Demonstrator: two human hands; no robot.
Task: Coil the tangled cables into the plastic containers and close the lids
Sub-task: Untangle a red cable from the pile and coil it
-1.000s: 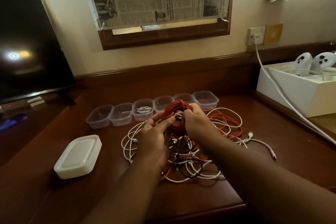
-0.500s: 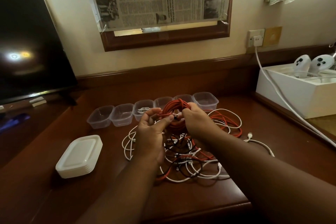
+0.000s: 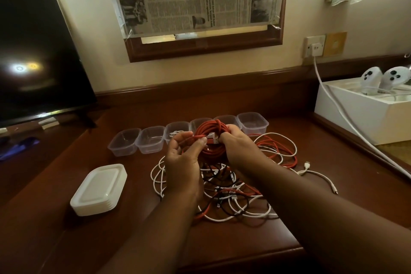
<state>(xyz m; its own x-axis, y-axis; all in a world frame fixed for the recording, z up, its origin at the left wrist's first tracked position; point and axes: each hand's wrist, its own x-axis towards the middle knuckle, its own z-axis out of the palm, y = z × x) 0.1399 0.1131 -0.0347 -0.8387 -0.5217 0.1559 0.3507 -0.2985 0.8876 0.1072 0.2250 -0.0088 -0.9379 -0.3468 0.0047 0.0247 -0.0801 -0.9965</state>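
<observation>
Now my right hand [image 3: 239, 147] grips the red cable coil [image 3: 211, 138] above the tangle mid-desk, before the containers [image 3: 151, 142]; my left hand [image 3: 184, 153] pinches its plug end. It's light, floppy and springy, so I hold across the loops. Since a second ago, the plug end has come across the coil's front.

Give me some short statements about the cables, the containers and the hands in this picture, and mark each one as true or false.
1. Both hands, left hand and right hand, hold the red cable coil. True.
2. The stack of lids lies right of the cable tangle. False: it lies to its left.
3. Six clear containers stand in a row. True.
4. Every container has its lid on. False: all are open.
5. The tangle holds only white cables. False: red and black ones too.
</observation>
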